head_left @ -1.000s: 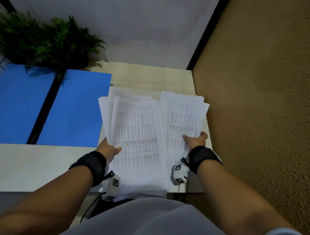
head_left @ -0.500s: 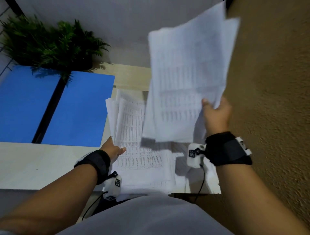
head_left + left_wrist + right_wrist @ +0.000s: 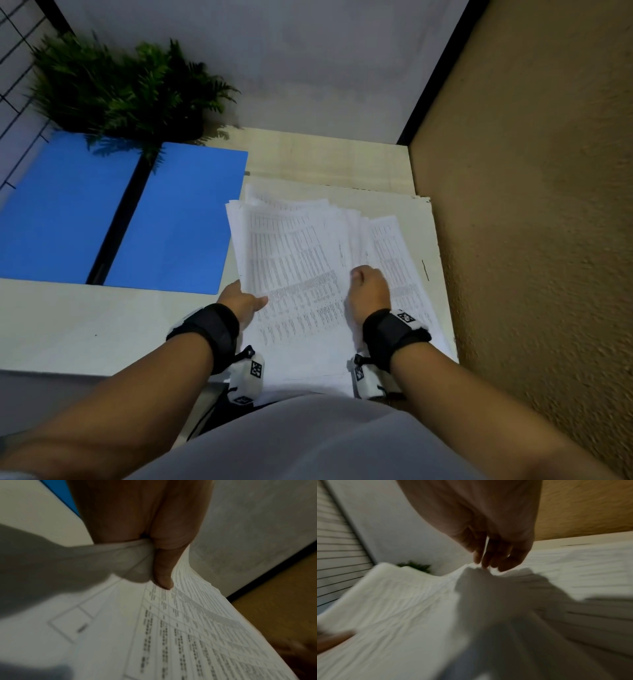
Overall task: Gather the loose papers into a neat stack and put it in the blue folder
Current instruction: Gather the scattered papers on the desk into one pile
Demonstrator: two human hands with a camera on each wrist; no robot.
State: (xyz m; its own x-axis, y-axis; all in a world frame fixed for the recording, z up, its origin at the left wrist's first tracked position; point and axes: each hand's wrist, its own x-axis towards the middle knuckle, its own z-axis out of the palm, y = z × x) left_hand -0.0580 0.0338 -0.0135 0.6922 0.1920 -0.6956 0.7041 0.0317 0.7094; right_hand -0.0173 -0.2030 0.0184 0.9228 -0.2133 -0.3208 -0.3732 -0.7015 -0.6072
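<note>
The white printed papers (image 3: 301, 260) lie in one loose, fanned pile on the right part of the table. My left hand (image 3: 245, 301) grips the pile's near left edge. In the left wrist view its thumb (image 3: 163, 574) lies on top of the sheets (image 3: 188, 628) and the fingers are hidden underneath. My right hand (image 3: 368, 291) is over the pile's right half. In the blurred right wrist view its fingers (image 3: 489, 561) point down and their tips touch the papers (image 3: 402, 601). The blue folder (image 3: 178, 219) lies open and flat to the left of the pile.
A green fern (image 3: 120, 89) stands behind the folder at the back left. A brown textured wall (image 3: 531, 240) runs close along the table's right edge. The pale table (image 3: 85, 325) shows in front of the folder. A wire grid (image 3: 17, 85) is at the far left.
The right hand lifted the right-hand sheaf high, then brought it down onto the left-hand pile, so the two piles are now one. The left hand stayed at the pile's left edge.
</note>
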